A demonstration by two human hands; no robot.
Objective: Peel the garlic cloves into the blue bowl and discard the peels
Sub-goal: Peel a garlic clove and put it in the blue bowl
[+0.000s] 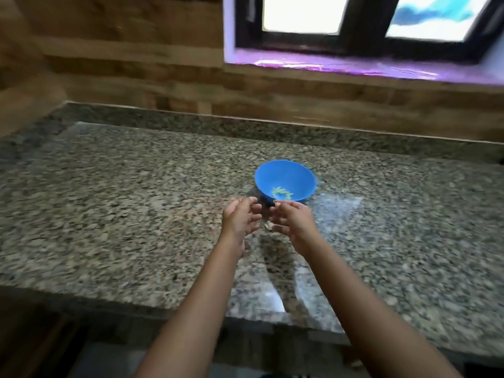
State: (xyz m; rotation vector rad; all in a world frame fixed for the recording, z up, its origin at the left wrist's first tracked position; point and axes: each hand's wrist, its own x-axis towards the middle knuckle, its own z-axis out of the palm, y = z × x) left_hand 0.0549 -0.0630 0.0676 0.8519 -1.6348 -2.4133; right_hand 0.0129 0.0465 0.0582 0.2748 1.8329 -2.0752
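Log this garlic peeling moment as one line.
left hand: fingers curled, contents blurred | right hand: same | blue bowl: on counter, pale bits inside | frame: blurred

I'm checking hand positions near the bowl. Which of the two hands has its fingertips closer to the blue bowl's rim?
The right hand: its fingertips nearly reach the blue bowl, while the left hand sits further left.

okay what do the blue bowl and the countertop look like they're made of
Blue bowl: probably plastic, going by its uniform bright colour, thin rim and smooth, dull sheen. Countertop: polished granite or similar stone, speckled grey-brown grain with glossy window reflections.
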